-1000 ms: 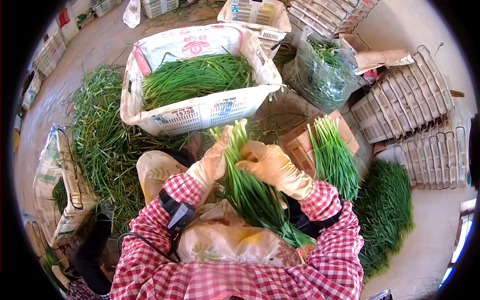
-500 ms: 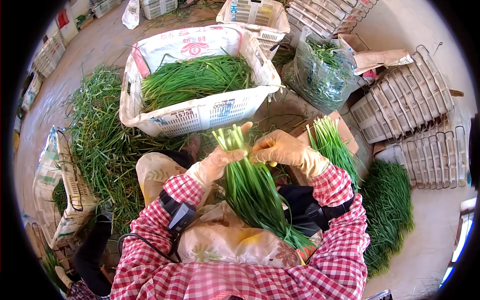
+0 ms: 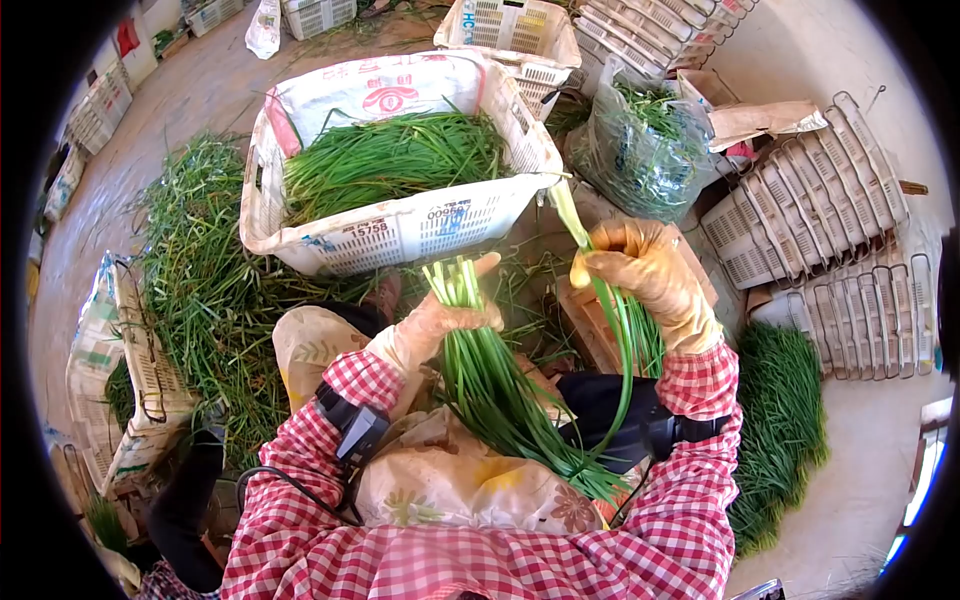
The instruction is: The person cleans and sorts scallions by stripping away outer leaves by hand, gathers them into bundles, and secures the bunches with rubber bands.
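Note:
My gloved left hand is wrapped round a bundle of long green stalks, pale cut ends up, leaves trailing over my lap to the right. To the right of it, my gloved right hand pinches a few separate stalks; their pale ends stick up above the fingers and their green length curves down towards the bundle's leaves. Behind my right hand, another bundle lies on a wooden stand, partly hidden by the hand.
A white crate of green stalks stands ahead. Loose greens are heaped at the left, beside a tilted crate. A plastic bag, stacked crates and a dark green pile are on the right. Part of another person shows at lower left.
My right hand has moved away from the bundle to the right, drawing a few stalks with it. My left hand keeps its hold on the bundle in nearly the same place.

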A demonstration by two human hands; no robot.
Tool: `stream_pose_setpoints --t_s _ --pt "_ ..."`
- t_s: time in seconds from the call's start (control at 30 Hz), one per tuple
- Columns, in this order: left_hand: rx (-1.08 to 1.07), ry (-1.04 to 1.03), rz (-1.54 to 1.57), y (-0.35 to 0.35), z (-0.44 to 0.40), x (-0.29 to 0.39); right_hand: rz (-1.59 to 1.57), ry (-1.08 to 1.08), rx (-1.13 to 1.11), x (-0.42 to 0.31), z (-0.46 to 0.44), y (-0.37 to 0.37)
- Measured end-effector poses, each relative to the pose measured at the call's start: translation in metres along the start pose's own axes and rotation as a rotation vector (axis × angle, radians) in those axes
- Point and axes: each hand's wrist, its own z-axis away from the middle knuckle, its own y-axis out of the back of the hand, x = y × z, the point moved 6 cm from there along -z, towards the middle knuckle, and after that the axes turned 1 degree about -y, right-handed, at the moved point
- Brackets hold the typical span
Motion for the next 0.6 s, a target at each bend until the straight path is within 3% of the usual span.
stream_pose_setpoints --t_s 0.03,0.1,0.13,0.17,0.2,0.27,0.3,0.33,0.4,0.47,0.53,0.57,0.6 --pt "0.014 0.001 0.006 -0.001 0.001 0.001 0.528 0.054 0.102 -0.003 -0.010 0.005" --pt "0.040 -0.004 -0.036 -0.005 -0.002 0.003 1.423 0.009 0.017 0.018 -0.026 -0.004" --pt "0.037 -0.005 -0.040 -0.007 -0.004 0.003 1.477 -0.033 -0.086 0.036 -0.034 -0.005" --pt "0.033 -0.003 -0.040 -0.011 -0.007 0.003 1.243 0.243 0.034 0.022 -0.038 -0.013" --pt "0.049 0.023 -0.058 -0.017 -0.009 0.005 1.062 0.401 0.000 0.006 -0.044 -0.020" --pt "0.050 0.090 -0.169 -0.018 -0.015 0.003 1.043 0.886 0.018 -0.005 -0.045 -0.059" --pt "0.095 0.048 -0.050 -0.026 -0.012 0.007 1.047 1.125 0.054 -0.008 -0.043 -0.076" --pt "0.149 0.022 0.015 -0.023 -0.010 0.006 1.185 1.150 0.039 0.025 -0.042 -0.101" --pt "0.251 -0.039 0.155 -0.010 -0.010 -0.005 1.140 0.857 -0.091 0.016 -0.041 -0.108" --pt "0.386 -0.125 0.313 0.011 -0.004 -0.020 0.730 0.263 -0.320 -0.003 -0.047 -0.092" --pt "0.226 -0.131 0.165 0.020 -0.005 -0.002 0.484 0.465 -0.052 -0.009 -0.058 -0.052" --pt "0.196 -0.138 0.358 0.012 -0.007 0.019 0.503 0.397 0.098 -0.018 -0.054 -0.031" --pt "0.293 -0.113 0.359 0.019 -0.008 0.032 0.417 0.422 0.129 -0.021 -0.047 -0.021"
